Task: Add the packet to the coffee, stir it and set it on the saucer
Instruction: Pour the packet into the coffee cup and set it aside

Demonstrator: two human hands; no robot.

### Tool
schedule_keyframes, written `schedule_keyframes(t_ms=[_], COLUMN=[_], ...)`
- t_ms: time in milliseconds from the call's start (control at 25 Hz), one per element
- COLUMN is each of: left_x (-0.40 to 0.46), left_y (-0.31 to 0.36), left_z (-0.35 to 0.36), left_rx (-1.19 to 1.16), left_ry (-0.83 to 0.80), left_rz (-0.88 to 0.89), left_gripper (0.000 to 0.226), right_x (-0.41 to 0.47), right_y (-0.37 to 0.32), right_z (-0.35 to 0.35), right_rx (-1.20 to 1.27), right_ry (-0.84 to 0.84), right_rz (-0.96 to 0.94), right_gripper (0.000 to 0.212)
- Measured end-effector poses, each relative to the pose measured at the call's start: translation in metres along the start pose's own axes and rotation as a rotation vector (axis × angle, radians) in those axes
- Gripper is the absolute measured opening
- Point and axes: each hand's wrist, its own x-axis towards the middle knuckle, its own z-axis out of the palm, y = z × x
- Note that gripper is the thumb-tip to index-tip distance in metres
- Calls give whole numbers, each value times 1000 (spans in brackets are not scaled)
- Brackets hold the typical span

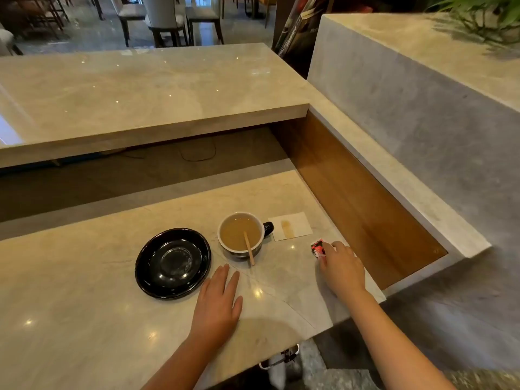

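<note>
Pinching packet (318, 248) on counter (84, 319), right hand (342, 270) grip clamped; left hand (218, 302) flat, grip apart, near saucer (146, 266); stirrer (249, 248) in cup (222, 244)

Packet (318, 248) half under right-hand fingers (337, 246); print too small to read.

Cup (241, 234): white inside, dark handle pointing right, upright on the table, full of light-brown coffee. Wooden stirrer (249, 248) leans in it, upper end over the near rim. Saucer (172, 263): black, glossy, empty, just left of the cup, not touching. Packet (318, 248): small, red-pink and white, right of the cup, fingertips on it.
</note>
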Motion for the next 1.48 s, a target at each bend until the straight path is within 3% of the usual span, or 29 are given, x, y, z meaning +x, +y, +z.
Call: schedule_keyframes(t_ms=[240,480,760,880,1000,1480], left_x=[-4,-3,-1,-1,-1,-2], left_y=[-9,-11,-13,-13,-13,-12], left_z=[8,10,11,11,11,9], left_rx=[15,-24,-26,-21,-15,-23], left_ry=[77,84,77,77,76,87], left_rz=[48,37,31,33,33,37], left_gripper=[50,52,53,53,54,53], right_x=[15,17,-1,-9,-11,24], right_y=[8,12,10,0,-18,-89], right_z=[6,6,10,-3,-21,-53], right_rx=[42,178,882,1364,1664,825], right_ry=[-45,-124,-90,-117,-65,131], right_rz=[56,282,452,556,506,-238], right_gripper=[30,41,33,33,32,33])
